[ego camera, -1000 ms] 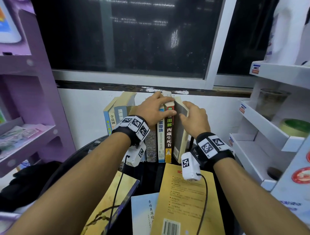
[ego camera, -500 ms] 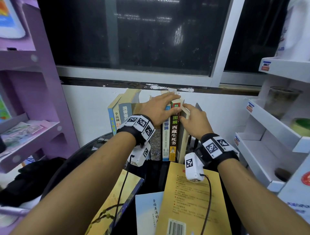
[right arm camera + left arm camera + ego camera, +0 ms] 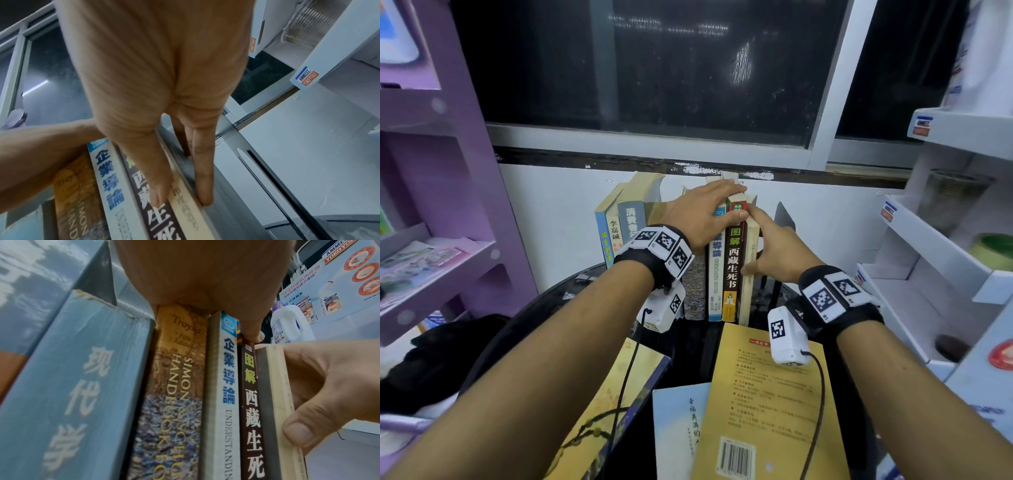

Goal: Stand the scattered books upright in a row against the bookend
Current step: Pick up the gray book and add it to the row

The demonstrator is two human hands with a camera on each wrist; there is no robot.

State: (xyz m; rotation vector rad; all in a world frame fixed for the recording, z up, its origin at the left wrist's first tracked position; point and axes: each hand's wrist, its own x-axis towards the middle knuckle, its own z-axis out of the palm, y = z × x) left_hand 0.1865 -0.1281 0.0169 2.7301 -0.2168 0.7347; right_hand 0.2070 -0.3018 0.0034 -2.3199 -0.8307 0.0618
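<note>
The right hand (image 3: pixel 777 250) grasps the cream book (image 3: pixel 750 260) at the right end of the row: the thumb (image 3: pixel 298 433) lies on its spine and the fingers (image 3: pixel 202 177) lie along its right cover. This grip is a pinch across the book's thickness. The left hand (image 3: pixel 702 216) lies flat across the tops of the standing books (image 3: pixel 717 274), fingers straight and released, with the thumb tip touching the top of the dark brown book (image 3: pixel 734 270).

The cream book stands upright, touching the dark brown book on its left. Left of that stand a white-and-blue book (image 3: pixel 228 386), a mottled handbook (image 3: pixel 176 386) and several blue books (image 3: pixel 619 233), the leftmost ones leaning. The black metal bookend (image 3: pixel 784 219) stands just beside the cream book on its right; whether they touch cannot be told.

The row stands on a dark round surface (image 3: pixel 571 298) set against a white wall (image 3: pixel 551 212). 3 books lie flat on the near part of the surface: a yellow book (image 3: pixel 767 411) with a barcode, a pale blue book (image 3: pixel 678 428) partly under it, and a yellow-and-blue book (image 3: pixel 619 404) to the left.

Above the wall is a dark window (image 3: pixel 654 68) in a white frame. A purple shelf unit (image 3: pixel 448 205) stands at the left and a white display rack (image 3: pixel 945 240) at the right.
</note>
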